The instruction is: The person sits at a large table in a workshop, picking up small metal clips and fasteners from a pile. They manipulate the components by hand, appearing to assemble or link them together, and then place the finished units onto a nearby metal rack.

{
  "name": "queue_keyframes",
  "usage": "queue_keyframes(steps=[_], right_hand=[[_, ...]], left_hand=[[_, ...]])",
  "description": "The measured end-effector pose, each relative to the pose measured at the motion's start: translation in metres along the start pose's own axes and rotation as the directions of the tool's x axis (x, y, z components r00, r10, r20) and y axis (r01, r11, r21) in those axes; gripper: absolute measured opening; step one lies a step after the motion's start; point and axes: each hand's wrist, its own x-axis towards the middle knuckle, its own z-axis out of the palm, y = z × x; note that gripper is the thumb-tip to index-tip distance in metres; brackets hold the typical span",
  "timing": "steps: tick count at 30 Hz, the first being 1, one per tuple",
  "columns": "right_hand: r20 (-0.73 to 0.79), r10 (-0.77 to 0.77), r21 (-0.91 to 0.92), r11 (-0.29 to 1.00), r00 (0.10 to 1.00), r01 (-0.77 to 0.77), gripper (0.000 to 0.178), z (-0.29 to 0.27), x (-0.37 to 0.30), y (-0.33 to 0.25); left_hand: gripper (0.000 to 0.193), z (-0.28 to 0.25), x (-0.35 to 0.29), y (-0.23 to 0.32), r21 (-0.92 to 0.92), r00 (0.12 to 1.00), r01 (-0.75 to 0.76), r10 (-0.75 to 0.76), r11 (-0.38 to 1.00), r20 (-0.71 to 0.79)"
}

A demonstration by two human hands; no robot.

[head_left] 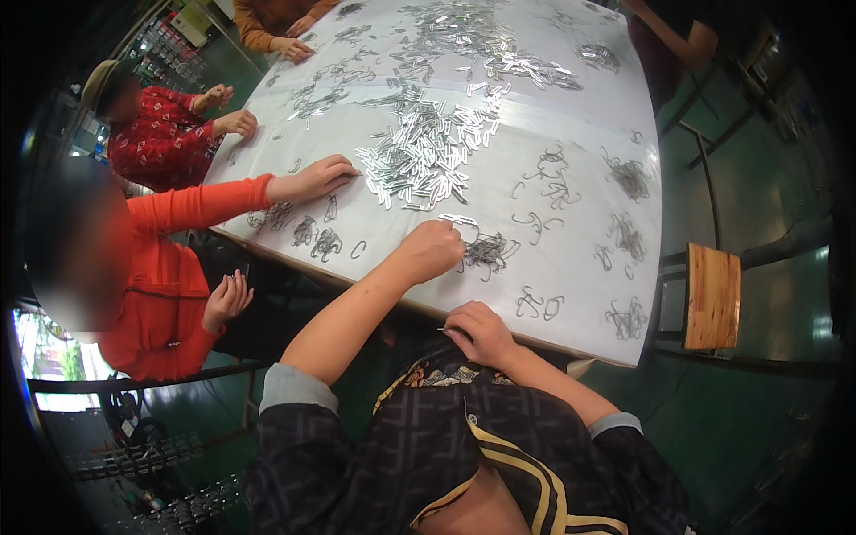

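The heap (419,160) of flat silver links sits ahead of me on the white table (588,259), and I take every place from it. My left hand (432,252) is on the near side of the heap, low over the table, its fingers curled in toward the palm. The back of the hand hides the tips, so I cannot tell whether they pinch anything. A couple of loose links (458,218) lie just beyond my knuckles, between them and the heap. A tangle of dark hooks (489,252) lies just right of this hand, on the heap's near right side.

My right hand (482,334) is farther out on the heap's near side, at the table's edge. Its thumb and forefinger come together on a small pale sliver (441,330); it is too small to tell more. The other fingers are bent and close together.

Right of the heap are more tangles, among them a dense one (627,179) well apart from it near the table's right side. Others (325,242) lie to the heap's near left. A co-worker in a red top (165,294) has one hand (323,178) reaching to the heap's left edge. Far right of the heap, off the table, stands a wooden stool (712,297).
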Motion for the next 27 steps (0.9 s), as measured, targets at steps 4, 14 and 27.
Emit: queue_keyframes(steps=[4,14,27], right_hand=[[0.0,0.038,0.022,0.999,0.999,-0.038,0.021,0.0,0.001,0.002],[-0.024,0.258,0.186,0.951,0.966,-0.249,0.013,0.001,0.006,-0.009],[-0.017,0.3,0.198,0.936,0.954,-0.291,0.011,0.009,0.016,-0.023]], left_hand=[[0.003,-0.005,-0.008,0.0,-0.257,0.97,0.182,-0.216,0.949,-0.111],[0.01,-0.044,-0.101,0.087,-0.968,0.601,0.246,-0.774,-0.058,0.199],[0.009,-0.039,-0.113,0.125,-0.973,0.468,0.229,-0.88,0.041,0.073]])
